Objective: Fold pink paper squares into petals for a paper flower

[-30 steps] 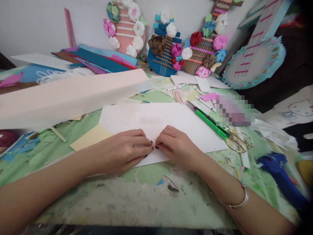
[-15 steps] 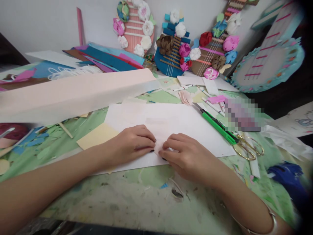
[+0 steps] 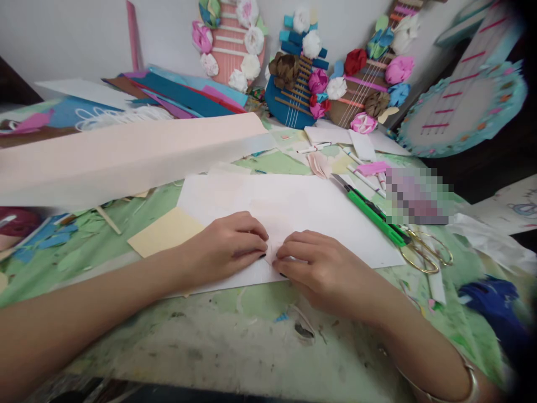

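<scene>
A white sheet of paper [image 3: 335, 224] lies flat under both hands. On it is a thin, pale pink piece of paper [image 3: 272, 215], hard to tell apart from the white. My left hand [image 3: 235, 243] pinches this piece at its near side, thumb and fingers together. Just to the right, my right hand [image 3: 316, 263] has its fingers curled and closed on the same piece. A small gap separates the fingertips of the two hands. Beneath my left wrist, a pale yellow sheet [image 3: 165, 232] pokes out from the white paper.
A green utility knife [image 3: 373, 215], blade out, and gold-handled scissors [image 3: 423, 252] lie at the right. A large pale pink sheet [image 3: 138, 145] stretches across the left. Paper guitars with flowers [image 3: 291, 98] lean on the wall. Blue tape dispenser-like object [image 3: 490, 302] sits far right.
Both hands stay almost in place, with only slight finger movement at the pale pink paper. The view has shifted a little.
</scene>
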`<move>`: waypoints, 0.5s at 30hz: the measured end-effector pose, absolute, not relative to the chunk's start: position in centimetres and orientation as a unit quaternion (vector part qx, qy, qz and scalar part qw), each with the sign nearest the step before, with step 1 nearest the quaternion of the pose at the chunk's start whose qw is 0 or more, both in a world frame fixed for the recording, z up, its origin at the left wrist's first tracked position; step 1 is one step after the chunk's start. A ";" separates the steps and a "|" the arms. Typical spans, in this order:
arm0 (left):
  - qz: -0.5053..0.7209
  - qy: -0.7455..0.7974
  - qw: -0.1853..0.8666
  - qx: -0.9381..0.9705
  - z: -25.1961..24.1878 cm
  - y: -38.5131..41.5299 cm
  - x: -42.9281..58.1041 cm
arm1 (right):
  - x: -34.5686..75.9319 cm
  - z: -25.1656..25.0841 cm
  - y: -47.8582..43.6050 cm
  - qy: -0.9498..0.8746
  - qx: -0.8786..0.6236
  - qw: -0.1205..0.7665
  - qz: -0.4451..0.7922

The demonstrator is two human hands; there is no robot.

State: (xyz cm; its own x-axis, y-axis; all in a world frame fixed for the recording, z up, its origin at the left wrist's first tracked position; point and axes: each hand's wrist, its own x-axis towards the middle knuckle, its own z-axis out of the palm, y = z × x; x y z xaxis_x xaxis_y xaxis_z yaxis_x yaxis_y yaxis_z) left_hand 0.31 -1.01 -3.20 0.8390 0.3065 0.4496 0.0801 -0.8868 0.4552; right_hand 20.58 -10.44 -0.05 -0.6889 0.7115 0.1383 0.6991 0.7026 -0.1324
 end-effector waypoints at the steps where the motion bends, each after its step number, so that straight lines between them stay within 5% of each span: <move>1: 0.263 0.106 0.214 0.935 -3.2 -1.1 0.3 | 20.6 0.0 -10.4 -0.919 -0.383 0.085 0.035; 15: 0.214 0.183 0.277 0.919 -2.7 -1.7 0.9 | 20.4 0.1 -10.5 -0.920 -0.380 0.080 0.052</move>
State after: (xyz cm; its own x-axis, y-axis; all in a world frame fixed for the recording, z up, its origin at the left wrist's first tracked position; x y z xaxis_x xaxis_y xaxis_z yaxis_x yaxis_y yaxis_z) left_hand 0.87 -1.71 -2.73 0.8412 0.4549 0.2922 0.2172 -0.7792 0.5880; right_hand 20.36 -10.52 0.07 -0.6988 0.7073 0.1070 0.6906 0.7060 -0.1566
